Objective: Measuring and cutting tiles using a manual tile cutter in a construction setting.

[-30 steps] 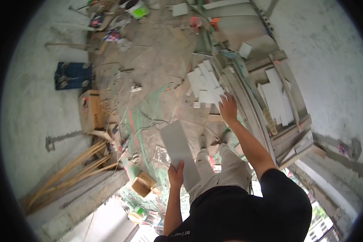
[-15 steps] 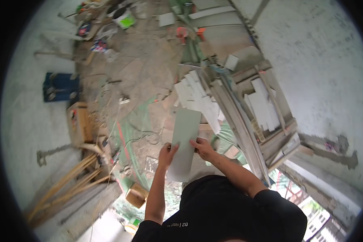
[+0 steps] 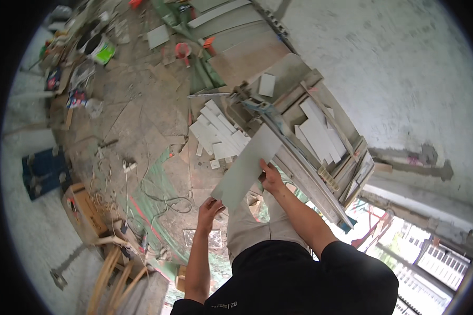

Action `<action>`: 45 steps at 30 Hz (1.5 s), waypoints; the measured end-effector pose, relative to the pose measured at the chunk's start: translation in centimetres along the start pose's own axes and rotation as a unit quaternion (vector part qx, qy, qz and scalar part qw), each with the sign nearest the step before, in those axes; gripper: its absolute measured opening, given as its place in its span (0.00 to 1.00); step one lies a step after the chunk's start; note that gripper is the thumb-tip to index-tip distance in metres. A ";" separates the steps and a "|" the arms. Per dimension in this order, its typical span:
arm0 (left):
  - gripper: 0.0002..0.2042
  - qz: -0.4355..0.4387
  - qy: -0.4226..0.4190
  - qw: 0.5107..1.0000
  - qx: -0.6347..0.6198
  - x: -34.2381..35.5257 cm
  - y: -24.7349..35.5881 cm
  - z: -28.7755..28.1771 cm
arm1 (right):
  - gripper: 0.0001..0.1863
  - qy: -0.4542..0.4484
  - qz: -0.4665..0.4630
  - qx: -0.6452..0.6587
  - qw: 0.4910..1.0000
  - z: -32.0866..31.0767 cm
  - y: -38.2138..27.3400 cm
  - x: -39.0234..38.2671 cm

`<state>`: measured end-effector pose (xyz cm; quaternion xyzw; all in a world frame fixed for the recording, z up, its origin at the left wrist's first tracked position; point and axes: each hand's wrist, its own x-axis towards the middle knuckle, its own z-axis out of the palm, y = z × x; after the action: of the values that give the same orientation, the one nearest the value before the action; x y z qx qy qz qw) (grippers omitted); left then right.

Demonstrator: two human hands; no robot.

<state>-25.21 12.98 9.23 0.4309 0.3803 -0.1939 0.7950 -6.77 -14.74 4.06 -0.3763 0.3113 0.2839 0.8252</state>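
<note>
A long, flat, pale grey tile (image 3: 249, 165) is held in front of my body, slanting from lower left to upper right. At its near left corner my left hand (image 3: 210, 214) grips the edge with bent fingers. My right hand (image 3: 271, 176) holds the right long edge, thumb on the upper face and fingers partly hidden beneath. Just beyond the tile, a pile of white tile strips (image 3: 214, 128) lies on the floor. The tile's far end overlaps the view of a long metal-railed bench (image 3: 305, 178) on the right.
More cut pieces (image 3: 320, 134) rest on the boards to the right. A cardboard box (image 3: 84, 212) and wooden sticks (image 3: 110, 281) stand at the left wall. Cables (image 3: 165, 195) and green sheeting (image 3: 152, 210) cover part of the floor. A white-and-green bucket (image 3: 100, 50) is far left.
The tile has turned clockwise, its far end swinging right toward the bench. My left hand has shifted to its near corner. The whole view has rotated and moved right.
</note>
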 end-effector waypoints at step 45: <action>0.19 0.088 0.049 0.993 -0.069 22.9 3.0 18.1 | 0.15 0.136 -0.130 -0.222 0.957 -8.2 -25.9 16.0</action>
<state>-0.83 0.01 -0.64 0.4160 0.3924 -0.0755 0.8168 19.32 -31.94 -0.37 -0.6220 0.2981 0.1826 0.7006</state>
